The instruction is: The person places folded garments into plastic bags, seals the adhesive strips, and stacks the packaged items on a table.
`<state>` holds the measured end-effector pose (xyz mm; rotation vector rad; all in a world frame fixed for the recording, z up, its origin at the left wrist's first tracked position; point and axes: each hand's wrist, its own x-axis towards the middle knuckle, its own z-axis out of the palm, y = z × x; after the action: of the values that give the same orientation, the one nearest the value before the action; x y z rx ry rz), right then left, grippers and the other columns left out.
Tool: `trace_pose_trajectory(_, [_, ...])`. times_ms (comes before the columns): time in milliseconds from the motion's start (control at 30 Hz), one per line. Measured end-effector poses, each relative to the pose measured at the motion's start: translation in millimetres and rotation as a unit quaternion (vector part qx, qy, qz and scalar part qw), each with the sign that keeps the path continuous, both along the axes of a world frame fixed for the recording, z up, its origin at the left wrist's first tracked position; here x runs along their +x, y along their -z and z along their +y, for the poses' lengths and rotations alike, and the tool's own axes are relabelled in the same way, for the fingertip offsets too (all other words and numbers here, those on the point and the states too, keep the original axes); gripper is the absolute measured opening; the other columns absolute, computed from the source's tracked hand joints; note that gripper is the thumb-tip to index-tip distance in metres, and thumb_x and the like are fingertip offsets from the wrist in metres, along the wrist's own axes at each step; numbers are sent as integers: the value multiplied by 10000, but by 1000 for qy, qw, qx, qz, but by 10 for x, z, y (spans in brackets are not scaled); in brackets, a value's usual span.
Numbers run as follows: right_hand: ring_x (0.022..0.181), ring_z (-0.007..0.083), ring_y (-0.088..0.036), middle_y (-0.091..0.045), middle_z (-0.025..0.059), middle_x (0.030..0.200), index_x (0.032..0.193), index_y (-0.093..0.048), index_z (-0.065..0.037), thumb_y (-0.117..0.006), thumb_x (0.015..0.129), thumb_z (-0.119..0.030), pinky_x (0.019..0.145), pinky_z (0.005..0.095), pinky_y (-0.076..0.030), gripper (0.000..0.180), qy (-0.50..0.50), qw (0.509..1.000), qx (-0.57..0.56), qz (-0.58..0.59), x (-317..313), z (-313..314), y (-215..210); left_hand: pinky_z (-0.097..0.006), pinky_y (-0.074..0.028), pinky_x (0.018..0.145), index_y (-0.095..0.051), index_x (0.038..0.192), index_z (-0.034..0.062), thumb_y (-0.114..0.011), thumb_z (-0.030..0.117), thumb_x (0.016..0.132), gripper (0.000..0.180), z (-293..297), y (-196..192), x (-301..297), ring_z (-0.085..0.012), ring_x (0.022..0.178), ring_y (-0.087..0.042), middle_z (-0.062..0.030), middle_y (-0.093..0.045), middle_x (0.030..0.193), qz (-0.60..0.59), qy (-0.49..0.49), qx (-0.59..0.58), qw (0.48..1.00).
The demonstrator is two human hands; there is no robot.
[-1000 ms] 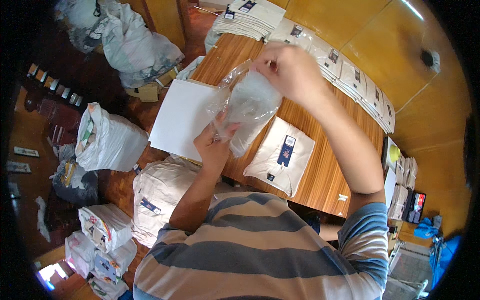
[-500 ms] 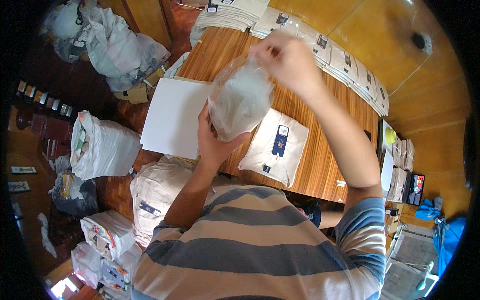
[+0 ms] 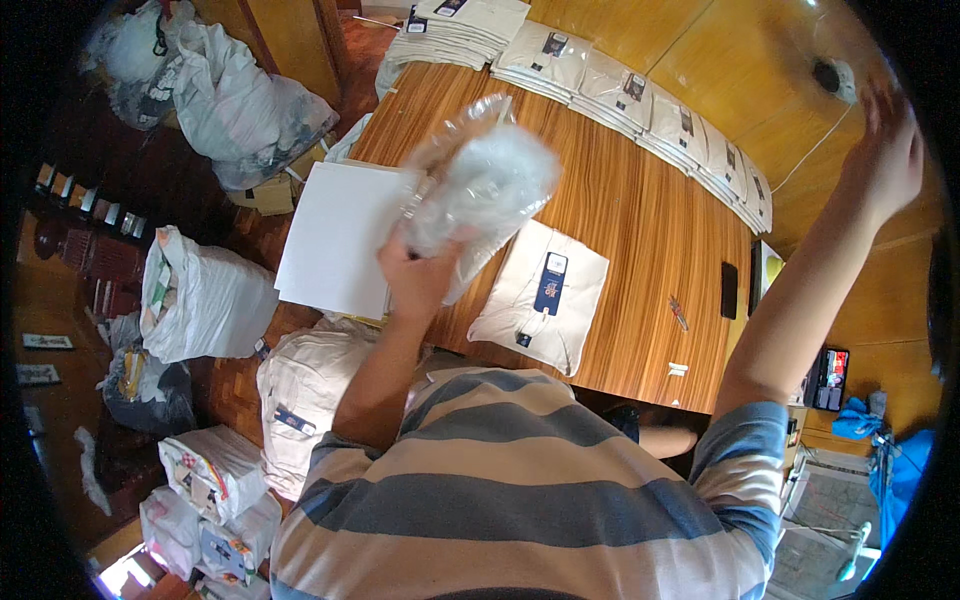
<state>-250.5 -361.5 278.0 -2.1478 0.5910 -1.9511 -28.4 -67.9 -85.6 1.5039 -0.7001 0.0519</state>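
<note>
My left hand (image 3: 418,280) is closed around the lower end of a clear plastic bag (image 3: 495,185), blurred by motion, above the left part of the table. Far out to the right, my right hand (image 3: 890,155) is raised near the wall, apart from the bag. Its fingers point up and are blurred in the dim rim, so whether they hold anything is unclear. A folded cream garment (image 3: 495,290) with a dark blue tag (image 3: 552,283) lies on the wooden table (image 3: 640,270) in front of me. White sheets (image 3: 335,240) lie beside my left hand.
Stacks of folded cream garments (image 3: 610,90) line the table's far edge. A black phone (image 3: 729,290) and a small slim tool (image 3: 679,313) lie at the right. Full white sacks (image 3: 210,295) stand on the floor at left, with a cream bundle (image 3: 310,400) nearer me.
My right hand has left the top of the bag and swung far right and up. My left hand still holds the bag, which has tilted and shifted slightly. The phone and slim tool are now uncovered.
</note>
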Motion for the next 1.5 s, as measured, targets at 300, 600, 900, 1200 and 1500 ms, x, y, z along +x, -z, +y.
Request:
trace_pose_trajectory(300, [1155, 459, -683, -655, 285, 1217, 1129, -578, 119, -530, 1049, -146, 948, 484, -624, 280, -153, 898, 319, -263, -909, 26, 1469, -481, -538, 1048, -618, 1361, 4, -852, -11, 755, 650, 716, -1453, 858, -365, 1272, -634, -246, -618, 1430, -282, 79, 23, 956])
trace_pose_trajectory(600, [1153, 353, -710, -650, 284, 1339, 1185, -601, 50, -485, 1099, -172, 950, 446, -623, 265, -190, 837, 486, -163, -923, 127, 2485, -554, -357, 1209, -681, 1341, 88, -669, -96, 678, 688, 1218, 278, 895, -350, 1485, -434, -100, -514, 1581, -447, 158, 363, 802])
trace_pose_trajectory(900, [1134, 395, -711, -657, 303, 1306, 980, -575, -45, -546, 1055, -180, 956, 509, -604, 157, -336, 798, 443, -233, -989, 243, 2533, -558, -246, 1247, -360, 1580, -24, -664, 641, 909, 992, 577, -342, -274, -445, 1482, -411, -308, -426, 1583, 128, 419, 60, 897])
trace_pose_trajectory(1200, [1129, 455, -706, -595, 327, 1359, 970, -569, -26, -677, 966, -234, 997, 546, -581, 234, -456, 765, 453, -33, -1679, 526, 3271, -528, -474, 1108, -505, 1498, 11, -483, 523, 1070, 667, -1355, -173, -772, -438, 1359, -564, -279, -564, 1474, 352, 555, -4, 754])
trace_pose_trajectory(1500, [1043, 382, -746, -714, 288, 1166, 1413, -521, 35, -757, 964, -363, 843, 438, -665, 645, -591, 436, 674, -80, -1433, 309, 4196, -308, -592, 563, -615, 1313, 49, -631, 245, 1061, 320, -2178, -464, -489, -230, 831, -774, -140, -676, 1383, 111, 600, 295, 735])
